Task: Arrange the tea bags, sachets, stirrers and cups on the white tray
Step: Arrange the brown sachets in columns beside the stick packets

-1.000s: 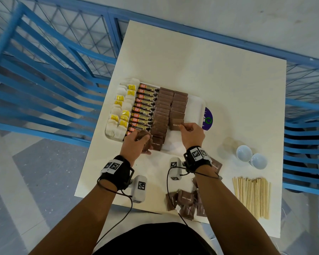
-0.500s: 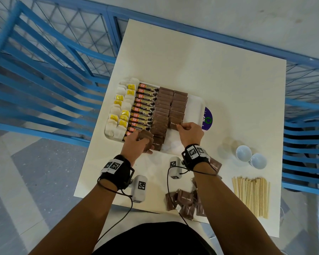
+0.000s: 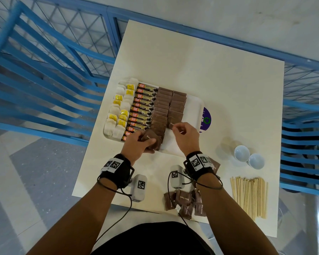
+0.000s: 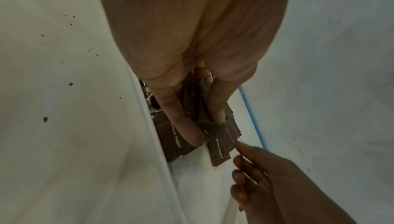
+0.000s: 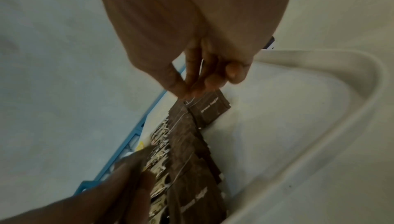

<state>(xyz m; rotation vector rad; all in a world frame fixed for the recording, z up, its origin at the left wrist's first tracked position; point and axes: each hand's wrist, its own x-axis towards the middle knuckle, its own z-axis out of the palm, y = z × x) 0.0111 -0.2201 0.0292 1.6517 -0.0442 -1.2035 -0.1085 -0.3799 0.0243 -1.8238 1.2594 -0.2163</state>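
The right hand (image 3: 185, 138) is pinching 1 brown sugar sachet (image 5: 210, 108) between thumb and fingertips, laying it at the near end of the second brown column on the white tray (image 3: 193, 111), apparently so it overlaps its neighbours like a shingle. The left hand (image 3: 136, 146) is gripping a small stack of brown sachets (image 3: 151, 139) over the tray's near edge, probably as a ready supply feeding the other hand. Tea bags (image 3: 118, 115) and granule sticks (image 3: 142, 109) are already sitting in tidy columns. Loose sachets (image 3: 184, 202), stirrers (image 3: 249, 196) and 2 cups (image 3: 249, 157) are waiting on the table (image 3: 210, 70), off the tray.
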